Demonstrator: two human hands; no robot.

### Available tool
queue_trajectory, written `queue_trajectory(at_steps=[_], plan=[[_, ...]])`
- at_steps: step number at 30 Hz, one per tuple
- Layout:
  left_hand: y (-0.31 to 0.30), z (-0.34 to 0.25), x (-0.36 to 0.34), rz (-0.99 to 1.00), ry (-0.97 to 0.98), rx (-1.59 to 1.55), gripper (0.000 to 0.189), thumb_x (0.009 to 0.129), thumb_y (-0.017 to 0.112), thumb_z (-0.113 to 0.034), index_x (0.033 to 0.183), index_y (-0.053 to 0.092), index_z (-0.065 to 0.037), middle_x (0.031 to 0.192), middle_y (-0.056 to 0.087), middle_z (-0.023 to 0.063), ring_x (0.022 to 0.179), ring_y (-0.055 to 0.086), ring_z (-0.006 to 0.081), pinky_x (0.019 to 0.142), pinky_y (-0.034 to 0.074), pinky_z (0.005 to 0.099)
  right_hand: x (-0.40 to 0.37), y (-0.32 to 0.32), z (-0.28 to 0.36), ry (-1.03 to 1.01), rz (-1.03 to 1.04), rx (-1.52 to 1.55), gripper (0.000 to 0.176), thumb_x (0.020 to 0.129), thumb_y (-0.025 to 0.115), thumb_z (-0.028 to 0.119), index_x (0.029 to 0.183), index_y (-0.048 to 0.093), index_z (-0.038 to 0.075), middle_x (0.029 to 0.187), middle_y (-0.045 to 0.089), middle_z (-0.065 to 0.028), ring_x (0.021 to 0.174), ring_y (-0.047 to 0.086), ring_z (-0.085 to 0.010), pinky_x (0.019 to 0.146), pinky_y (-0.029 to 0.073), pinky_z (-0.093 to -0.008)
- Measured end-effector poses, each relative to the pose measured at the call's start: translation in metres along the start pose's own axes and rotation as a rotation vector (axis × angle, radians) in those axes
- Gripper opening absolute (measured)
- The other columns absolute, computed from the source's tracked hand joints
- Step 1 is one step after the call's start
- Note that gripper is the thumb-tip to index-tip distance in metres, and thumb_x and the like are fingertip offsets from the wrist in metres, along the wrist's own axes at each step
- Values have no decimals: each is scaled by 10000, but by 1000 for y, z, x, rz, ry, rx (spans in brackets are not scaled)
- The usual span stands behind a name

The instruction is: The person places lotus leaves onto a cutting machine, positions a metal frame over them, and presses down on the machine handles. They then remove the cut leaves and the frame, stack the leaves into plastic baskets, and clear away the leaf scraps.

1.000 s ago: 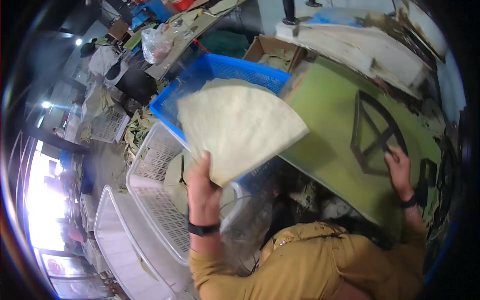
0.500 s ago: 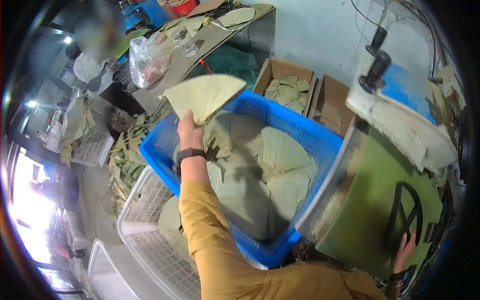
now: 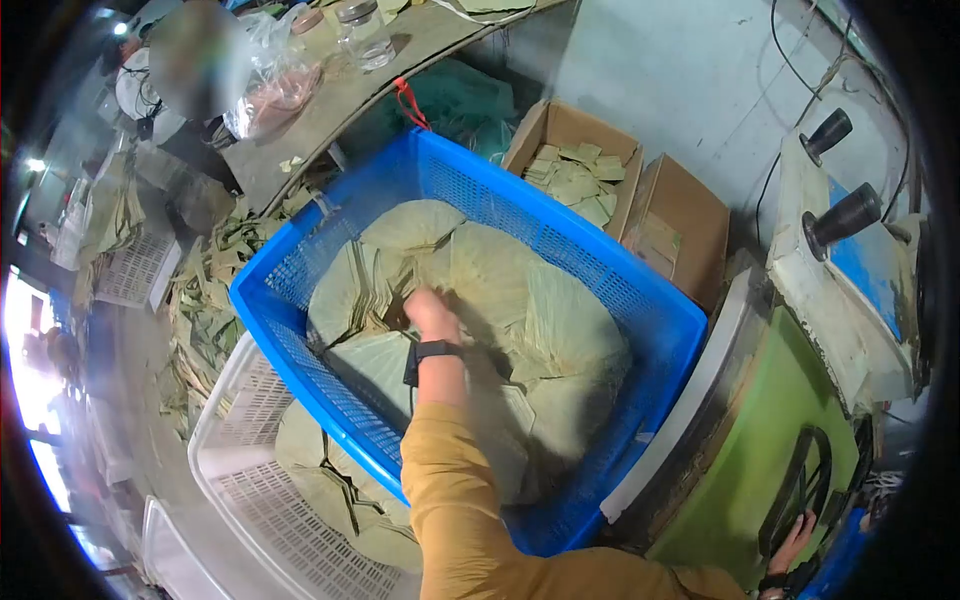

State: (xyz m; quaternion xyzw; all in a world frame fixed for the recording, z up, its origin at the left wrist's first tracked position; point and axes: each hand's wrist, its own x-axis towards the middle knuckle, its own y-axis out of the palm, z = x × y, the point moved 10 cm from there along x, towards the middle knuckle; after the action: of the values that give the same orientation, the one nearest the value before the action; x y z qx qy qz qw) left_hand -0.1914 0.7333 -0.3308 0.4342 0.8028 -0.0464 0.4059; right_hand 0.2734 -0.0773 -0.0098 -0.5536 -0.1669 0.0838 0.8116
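Note:
Down inside the blue basket [image 3: 590,245], my left hand [image 3: 432,315] looks closed among bundles of pale green, dried fan-shaped leaf pieces [image 3: 570,315]. Its fingertips are hidden, so I cannot make out what they hold. Just beyond it lies a fan-shaped leaf bundle [image 3: 412,224]; another bundle [image 3: 343,295] stands on its left, with its layered edges showing. At the lower right, my right hand [image 3: 793,545] has its fingers stretched out against a black handle [image 3: 800,485] on a green panel [image 3: 735,455].
A white basket [image 3: 245,450] with more leaf bundles stands at the left. Cardboard boxes [image 3: 690,215] lie behind the blue basket, one holding leaf scraps. On the worktable [image 3: 400,80] are a glass jar [image 3: 365,35] and a plastic bag [image 3: 280,90]. Machine knobs [image 3: 845,218] rise at the right.
My left hand has gone from above the basket's far edge, where it held a fan-shaped leaf bundle, down into the basket. The right hand stays by the black handle. The view has shifted.

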Motion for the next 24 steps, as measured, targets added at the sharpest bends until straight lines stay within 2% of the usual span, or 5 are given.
queue_trajectory(at_steps=[2,7,11,18,24], plan=[[27,-19,-47,176,106,23,129,831,529,-22,953,548,17,803,587,70,645,558,158,535,431,299,-3,-1,16,23,-45,8,320,1008,407,236,1170,482,-30,1138,532,-142,1075,483,-254,975,341,-331],[79,-81,-209,451,348,-106,268,844,604,-57,1075,485,9,914,607,97,810,644,214,673,483,311,-3,-3,64,4,-32,-71,319,995,431,242,1151,507,-26,1095,576,-161,1029,524,-272,934,380,-352],[65,-110,-348,739,394,-165,304,864,590,-72,1119,445,8,986,608,134,846,648,227,714,502,324,-4,-3,91,-69,-48,-44,326,1006,426,272,1104,526,-22,1072,576,-183,962,532,-337,841,398,-424],[-138,-87,-546,894,503,-130,233,899,565,-100,1086,461,-8,887,632,113,793,644,197,713,509,296,41,21,43,-410,-113,323,397,962,521,276,1246,522,-1,1260,551,-163,1155,518,-299,973,395,-375],[-362,-2,-582,515,317,-8,181,909,544,-102,1052,485,-9,862,620,97,751,636,174,678,509,271,47,9,35,-444,-73,656,359,957,544,238,1220,558,-6,1239,571,-140,1102,558,-246,953,435,-338]])
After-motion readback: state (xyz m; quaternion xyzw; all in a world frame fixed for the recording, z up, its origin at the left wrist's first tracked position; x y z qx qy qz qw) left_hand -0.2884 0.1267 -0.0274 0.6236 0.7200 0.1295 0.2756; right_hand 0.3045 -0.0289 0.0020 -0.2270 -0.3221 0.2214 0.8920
